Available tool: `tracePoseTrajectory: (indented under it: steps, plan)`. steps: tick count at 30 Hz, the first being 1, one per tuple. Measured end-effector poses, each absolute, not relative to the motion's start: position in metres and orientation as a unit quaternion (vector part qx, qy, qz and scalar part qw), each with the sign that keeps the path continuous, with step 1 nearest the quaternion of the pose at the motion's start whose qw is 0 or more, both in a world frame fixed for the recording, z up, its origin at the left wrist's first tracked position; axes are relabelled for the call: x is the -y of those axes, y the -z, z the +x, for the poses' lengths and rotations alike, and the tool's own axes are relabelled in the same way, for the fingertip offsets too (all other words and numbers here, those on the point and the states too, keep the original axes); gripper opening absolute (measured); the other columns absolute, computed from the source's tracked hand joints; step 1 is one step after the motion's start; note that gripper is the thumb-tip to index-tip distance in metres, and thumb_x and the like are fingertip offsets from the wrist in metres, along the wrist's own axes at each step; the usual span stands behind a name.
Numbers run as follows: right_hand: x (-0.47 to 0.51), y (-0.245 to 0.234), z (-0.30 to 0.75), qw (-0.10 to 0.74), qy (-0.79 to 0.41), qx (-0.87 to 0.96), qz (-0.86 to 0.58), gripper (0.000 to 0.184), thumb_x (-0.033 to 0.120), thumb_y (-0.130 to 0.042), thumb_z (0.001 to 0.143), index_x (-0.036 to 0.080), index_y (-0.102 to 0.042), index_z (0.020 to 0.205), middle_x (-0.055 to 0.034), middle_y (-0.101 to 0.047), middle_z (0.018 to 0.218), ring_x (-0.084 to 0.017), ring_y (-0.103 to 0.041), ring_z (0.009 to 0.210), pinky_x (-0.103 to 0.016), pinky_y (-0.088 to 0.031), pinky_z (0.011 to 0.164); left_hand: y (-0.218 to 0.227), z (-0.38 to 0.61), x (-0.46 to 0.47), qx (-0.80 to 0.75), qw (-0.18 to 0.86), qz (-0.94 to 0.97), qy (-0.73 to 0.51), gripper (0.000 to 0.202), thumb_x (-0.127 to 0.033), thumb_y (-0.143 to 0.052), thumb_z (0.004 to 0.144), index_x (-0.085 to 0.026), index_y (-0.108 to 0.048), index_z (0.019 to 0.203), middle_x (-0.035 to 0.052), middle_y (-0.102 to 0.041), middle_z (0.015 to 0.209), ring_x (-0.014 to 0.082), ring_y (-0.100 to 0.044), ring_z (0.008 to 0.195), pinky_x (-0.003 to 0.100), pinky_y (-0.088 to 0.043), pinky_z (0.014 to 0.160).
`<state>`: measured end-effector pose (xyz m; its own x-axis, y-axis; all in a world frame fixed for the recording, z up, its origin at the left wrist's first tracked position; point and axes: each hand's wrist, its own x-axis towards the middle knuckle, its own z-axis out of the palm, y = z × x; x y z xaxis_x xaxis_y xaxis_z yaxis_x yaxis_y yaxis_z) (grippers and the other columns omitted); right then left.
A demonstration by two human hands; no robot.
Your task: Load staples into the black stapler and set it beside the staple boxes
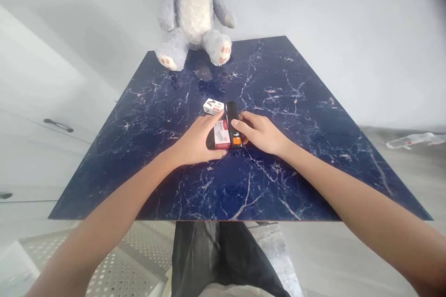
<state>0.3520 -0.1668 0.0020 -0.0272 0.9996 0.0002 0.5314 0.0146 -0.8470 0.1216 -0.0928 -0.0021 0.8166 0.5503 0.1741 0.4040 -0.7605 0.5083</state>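
My left hand (197,141) lies curled over a small red and white box (221,133) at the middle of the dark blue marbled table (244,185), thumb along the box's top edge. My right hand (261,133) grips a black stapler-like device with an orange tab (233,123), fingers pressed against its right side. The box and the black device touch side by side. A second small white box (213,106) lies just behind them, untouched.
A grey and white teddy bear (195,14) sits at the table's far edge against the white wall. White cabinets with dark handles (58,125) stand to the left. A white object (414,140) lies on the floor at right.
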Motion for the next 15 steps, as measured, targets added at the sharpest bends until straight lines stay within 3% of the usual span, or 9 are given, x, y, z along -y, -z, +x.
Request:
tracePoseTrajectory:
  steps: [3,8,15]
  plan:
    - [0.1659,-0.0007,0.3527,0.337,-0.368,0.617,-0.608,0.044,0.065,-0.050,0.096,0.023,-0.052,0.084,-0.0007,-0.071,0.071,-0.019,-0.067,0.062,-0.031,-0.051,0.066,0.0013,0.1189,0.0904,-0.238,0.268,0.917,-0.174,0.102,-0.043,-0.079,0.077,-0.030,-0.022,0.161,0.0120,-0.039,0.159,0.0370,-0.040,0.143,0.055,-0.034,0.118]
    - [0.1654,0.0008,0.3537,0.337,-0.378,0.614,-0.606,0.044,0.066,-0.051,0.095,0.023,-0.053,0.084,-0.0013,-0.071,0.072,-0.020,-0.068,0.063,-0.032,-0.052,0.067,0.0011,0.1173,0.0872,-0.267,0.316,0.891,-0.185,0.095,-0.042,-0.076,0.081,-0.031,-0.024,0.160,0.0101,-0.053,0.149,0.0326,-0.055,0.130,0.051,-0.044,0.111]
    - [0.1662,-0.0021,0.3528,0.337,-0.379,0.611,-0.607,0.043,0.065,-0.051,0.095,0.023,-0.053,0.085,-0.0017,-0.071,0.072,-0.020,-0.069,0.064,-0.032,-0.053,0.066,0.0011,0.1188,0.0890,-0.280,0.267,0.907,-0.169,0.102,-0.039,-0.081,0.076,-0.033,-0.024,0.160,0.0105,-0.049,0.153,0.0366,-0.051,0.135,0.055,-0.041,0.113]
